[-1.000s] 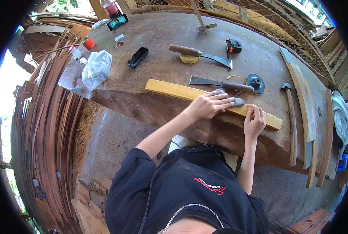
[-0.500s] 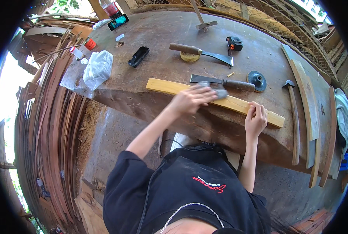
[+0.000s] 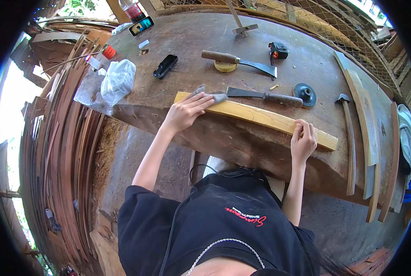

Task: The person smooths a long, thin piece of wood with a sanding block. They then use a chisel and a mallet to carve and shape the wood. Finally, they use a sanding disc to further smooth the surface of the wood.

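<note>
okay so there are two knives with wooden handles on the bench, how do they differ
The upper knife has its handle to the left and its blade pointing right; the lower knife lies the other way, handle right, blade left. The upper knife's handle rests over a yellowish round pad; the lower knife lies just behind the pale plank. Both lie flat with brown handles and dark blades.

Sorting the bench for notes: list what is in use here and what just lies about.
In use:
- pale wooden plank
- grey sanding sheet, pressed on the plank's end by the left hand
- right hand, steadying the plank's other end

Lying about:
- two knives with wooden handles
- tape measure
- black disc
- hammer
- plastic bag
- black case
</note>
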